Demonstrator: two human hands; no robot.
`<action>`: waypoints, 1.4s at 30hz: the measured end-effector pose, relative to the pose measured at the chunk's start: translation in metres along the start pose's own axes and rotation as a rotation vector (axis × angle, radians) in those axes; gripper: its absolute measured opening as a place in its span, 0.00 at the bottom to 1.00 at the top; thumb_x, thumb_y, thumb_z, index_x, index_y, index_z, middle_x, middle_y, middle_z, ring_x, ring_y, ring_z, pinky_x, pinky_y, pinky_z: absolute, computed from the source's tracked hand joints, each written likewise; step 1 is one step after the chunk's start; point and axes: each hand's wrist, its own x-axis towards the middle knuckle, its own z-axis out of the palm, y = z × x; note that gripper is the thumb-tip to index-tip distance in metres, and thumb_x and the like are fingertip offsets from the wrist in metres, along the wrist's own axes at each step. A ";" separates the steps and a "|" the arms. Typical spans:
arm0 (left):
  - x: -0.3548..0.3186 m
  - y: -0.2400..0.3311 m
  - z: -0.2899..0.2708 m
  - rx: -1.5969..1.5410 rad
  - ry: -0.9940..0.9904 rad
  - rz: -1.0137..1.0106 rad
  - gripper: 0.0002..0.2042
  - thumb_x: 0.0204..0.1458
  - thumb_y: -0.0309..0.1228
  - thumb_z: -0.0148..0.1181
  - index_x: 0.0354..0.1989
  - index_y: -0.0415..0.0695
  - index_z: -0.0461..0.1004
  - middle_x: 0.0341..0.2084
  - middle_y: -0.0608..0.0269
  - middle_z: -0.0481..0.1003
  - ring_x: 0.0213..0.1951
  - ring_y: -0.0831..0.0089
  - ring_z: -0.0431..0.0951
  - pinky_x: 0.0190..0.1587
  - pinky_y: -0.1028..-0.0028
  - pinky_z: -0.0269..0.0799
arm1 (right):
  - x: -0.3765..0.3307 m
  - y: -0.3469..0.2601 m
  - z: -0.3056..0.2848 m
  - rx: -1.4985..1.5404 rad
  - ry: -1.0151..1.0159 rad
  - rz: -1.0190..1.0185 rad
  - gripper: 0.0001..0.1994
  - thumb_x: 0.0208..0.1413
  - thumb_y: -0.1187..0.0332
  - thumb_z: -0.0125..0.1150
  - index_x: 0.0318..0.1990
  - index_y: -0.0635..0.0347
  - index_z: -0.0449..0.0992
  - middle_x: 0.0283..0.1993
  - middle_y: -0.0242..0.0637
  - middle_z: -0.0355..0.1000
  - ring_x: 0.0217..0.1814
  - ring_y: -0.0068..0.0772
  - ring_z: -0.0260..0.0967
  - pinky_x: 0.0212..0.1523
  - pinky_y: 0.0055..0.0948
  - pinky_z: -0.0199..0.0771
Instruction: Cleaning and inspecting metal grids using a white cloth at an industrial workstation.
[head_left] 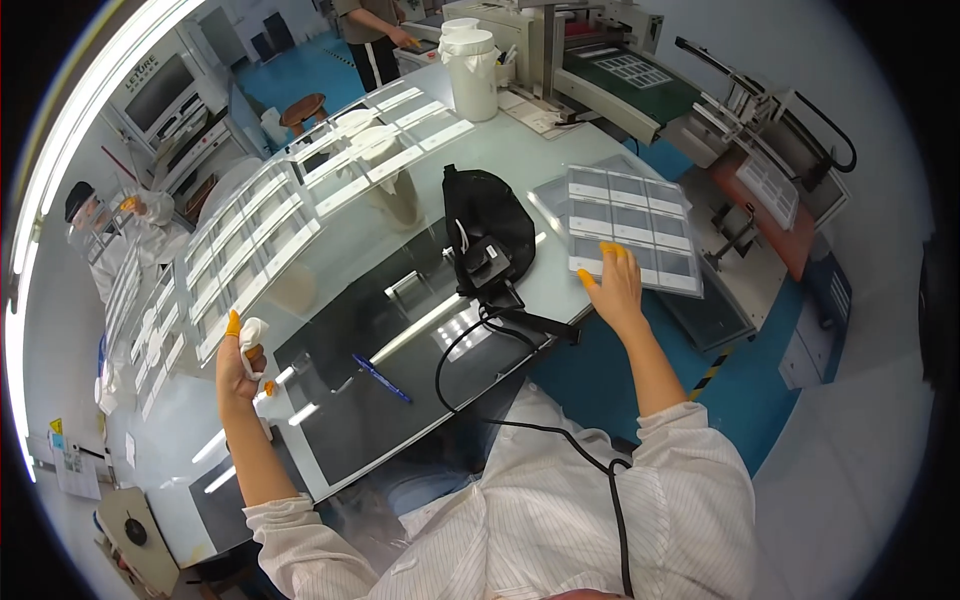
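Observation:
My left hand [237, 372] is closed around a crumpled white cloth [254, 338], above the left part of the glass-topped table. Yellow finger covers sit on some fingertips of both hands. On the right, my right hand [619, 288] lies with thumb and fingers apart on the near part of a clear sheet with white printed strips [628, 212]. This sheet seems to rest on others, and its right side reaches past the table edge. A similar panel with white strips [256, 248] lies beyond my left hand.
A black device with a strap and cable [488, 235] stands mid-table, its cable running to me. A blue pen [382, 378] lies nearer. White tubs [469, 78] stand at the back. Machinery [640, 85] borders the right. Co-workers are at far left [140, 225] and at the back [372, 40].

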 end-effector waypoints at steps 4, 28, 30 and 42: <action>-0.006 -0.011 0.001 0.042 -0.049 0.013 0.12 0.56 0.41 0.46 0.34 0.44 0.70 0.15 0.72 0.65 0.12 0.83 0.59 0.12 0.83 0.50 | -0.009 0.014 0.037 -0.277 -0.014 0.011 0.37 0.45 0.48 0.59 0.52 0.73 0.61 0.54 0.57 0.59 0.60 0.52 0.52 0.59 0.44 0.52; -0.074 -0.076 -0.156 0.771 1.005 0.787 0.15 0.44 0.27 0.53 0.42 0.36 0.68 0.39 0.47 0.69 0.44 0.54 0.68 0.47 0.62 0.63 | 0.004 -0.008 0.055 -0.439 -0.207 0.032 0.30 0.52 0.42 0.47 0.37 0.70 0.66 0.38 0.53 0.65 0.42 0.53 0.65 0.39 0.45 0.70; -0.061 -0.084 -0.155 1.159 0.945 0.522 0.16 0.42 0.27 0.54 0.43 0.38 0.69 0.41 0.50 0.68 0.48 0.55 0.63 0.51 0.60 0.58 | 0.005 -0.006 0.056 -0.421 -0.180 0.011 0.30 0.53 0.43 0.47 0.35 0.70 0.66 0.36 0.53 0.66 0.41 0.55 0.66 0.39 0.45 0.69; -0.107 -0.130 -0.067 0.886 0.864 0.968 0.16 0.43 0.19 0.51 0.43 0.39 0.70 0.40 0.49 0.68 0.44 0.52 0.66 0.48 0.63 0.62 | 0.016 -0.001 0.024 -0.286 -0.120 -0.173 0.09 0.55 0.65 0.50 0.35 0.64 0.68 0.34 0.48 0.70 0.36 0.52 0.69 0.34 0.44 0.68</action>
